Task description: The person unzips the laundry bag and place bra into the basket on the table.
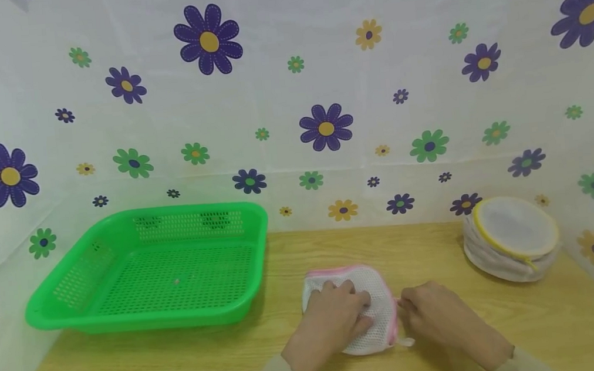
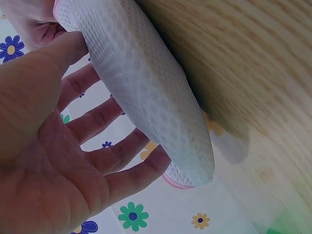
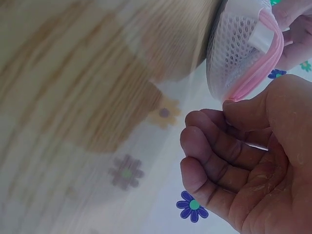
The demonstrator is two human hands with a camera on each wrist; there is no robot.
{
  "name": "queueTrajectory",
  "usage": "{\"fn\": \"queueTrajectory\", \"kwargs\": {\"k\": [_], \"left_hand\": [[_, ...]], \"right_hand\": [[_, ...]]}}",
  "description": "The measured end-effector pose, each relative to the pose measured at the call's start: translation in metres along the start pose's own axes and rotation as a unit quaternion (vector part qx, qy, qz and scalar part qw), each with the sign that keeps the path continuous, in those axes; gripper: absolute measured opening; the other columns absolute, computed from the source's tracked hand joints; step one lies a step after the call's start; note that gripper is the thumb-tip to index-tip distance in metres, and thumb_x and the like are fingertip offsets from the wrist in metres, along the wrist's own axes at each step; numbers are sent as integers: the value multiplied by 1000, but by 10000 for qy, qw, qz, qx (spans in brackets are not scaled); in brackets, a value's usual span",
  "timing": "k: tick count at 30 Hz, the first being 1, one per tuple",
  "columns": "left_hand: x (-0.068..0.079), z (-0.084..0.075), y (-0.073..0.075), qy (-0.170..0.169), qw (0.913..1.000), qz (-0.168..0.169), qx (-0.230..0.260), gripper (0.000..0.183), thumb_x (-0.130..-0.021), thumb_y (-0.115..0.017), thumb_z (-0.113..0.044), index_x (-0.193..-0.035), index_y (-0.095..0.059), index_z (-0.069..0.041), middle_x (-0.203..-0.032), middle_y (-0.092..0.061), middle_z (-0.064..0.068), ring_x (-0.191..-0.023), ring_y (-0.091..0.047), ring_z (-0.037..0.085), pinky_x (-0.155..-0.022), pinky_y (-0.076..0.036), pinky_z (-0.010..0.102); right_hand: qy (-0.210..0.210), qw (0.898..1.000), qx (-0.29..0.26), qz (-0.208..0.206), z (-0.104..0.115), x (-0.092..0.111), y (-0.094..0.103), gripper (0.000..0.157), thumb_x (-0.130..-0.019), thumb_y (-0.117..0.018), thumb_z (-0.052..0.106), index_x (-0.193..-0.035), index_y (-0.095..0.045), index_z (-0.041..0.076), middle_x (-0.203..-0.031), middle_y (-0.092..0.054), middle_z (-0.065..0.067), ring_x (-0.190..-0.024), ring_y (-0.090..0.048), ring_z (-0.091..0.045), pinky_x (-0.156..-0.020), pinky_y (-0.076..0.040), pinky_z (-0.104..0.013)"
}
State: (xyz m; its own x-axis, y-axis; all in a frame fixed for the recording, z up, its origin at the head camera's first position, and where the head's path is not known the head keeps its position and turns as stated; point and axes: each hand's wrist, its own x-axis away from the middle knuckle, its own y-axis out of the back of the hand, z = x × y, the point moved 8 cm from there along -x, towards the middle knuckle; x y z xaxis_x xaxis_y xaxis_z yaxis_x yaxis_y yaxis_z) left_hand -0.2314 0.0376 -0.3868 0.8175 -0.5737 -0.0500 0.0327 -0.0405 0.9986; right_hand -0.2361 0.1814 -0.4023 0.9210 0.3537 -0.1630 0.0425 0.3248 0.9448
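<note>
A small white mesh laundry bag with pink zipper trim lies on the wooden table, in front of the person. The left hand rests on top of it, and in the left wrist view its spread fingertips press against the mesh. At the bag's right side, the right hand has its fingers curled, with thumb and index finger pinching at the end of the pink zipper edge. What sits between those fingertips is mostly hidden. A short white tab sticks out from the bag below the right hand.
A green plastic basket with perforated sides stands at the left of the table. On the right is a round, pale bag with yellow trim. Flower-print sheeting surrounds the table at the back and sides.
</note>
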Motion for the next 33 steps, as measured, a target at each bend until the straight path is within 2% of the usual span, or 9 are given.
{"fn": "queueTrajectory", "kwargs": {"k": [11, 16, 20, 26, 33], "left_hand": [[1, 0, -2, -47, 10000, -9, -10, 30, -96, -65, -50, -120, -70, -31, -108, -67, -4, -91, -63, 20, -71, -58, 40], [1, 0, -2, -73, 9999, -58, -60, 30, -96, -66, -51, -120, -70, -32, -107, -67, -5, -90, -63, 19, -71, -58, 40], [1, 0, -2, -63, 10000, -65, -36, 30, -95, -66, -50, -119, -71, -32, -107, -67, -5, -91, -63, 20, -72, -58, 41], [2, 0, 0, -76, 9999, -126, 10, 30, -95, -68, -49, -118, -71, -31, -108, -68, -5, -91, -64, 21, -70, -57, 41], [3, 0, 1, -127, 9998, -120, 37, 28, -95, -69, -47, -117, -71, -31, -105, -66, -5, -89, -62, 20, -70, -56, 39]], "right_hand": [[-225, 9997, -98, 73, -5, -7, -4, 30, -94, -65, 10, -66, -59, 17, -56, -45, 10, -52, -39, -4, -49, -35, -20], [-249, 9995, -181, 106, -6, -8, -4, 25, -95, -65, 9, -70, -64, 14, -57, -47, 9, -53, -40, -4, -49, -36, -20], [-126, 9995, -273, 88, -6, -8, -4, 21, -95, -64, 8, -74, -68, 12, -58, -48, 10, -53, -40, -3, -49, -36, -19], [204, 9992, -345, -34, -6, -9, -2, 23, -94, -65, 6, -72, -65, 14, -58, -46, 12, -53, -37, 2, -48, -35, -18], [232, 9993, -274, -89, -5, -9, -1, 25, -94, -65, 8, -70, -63, 15, -58, -45, 12, -53, -36, 2, -49, -35, -18]]}}
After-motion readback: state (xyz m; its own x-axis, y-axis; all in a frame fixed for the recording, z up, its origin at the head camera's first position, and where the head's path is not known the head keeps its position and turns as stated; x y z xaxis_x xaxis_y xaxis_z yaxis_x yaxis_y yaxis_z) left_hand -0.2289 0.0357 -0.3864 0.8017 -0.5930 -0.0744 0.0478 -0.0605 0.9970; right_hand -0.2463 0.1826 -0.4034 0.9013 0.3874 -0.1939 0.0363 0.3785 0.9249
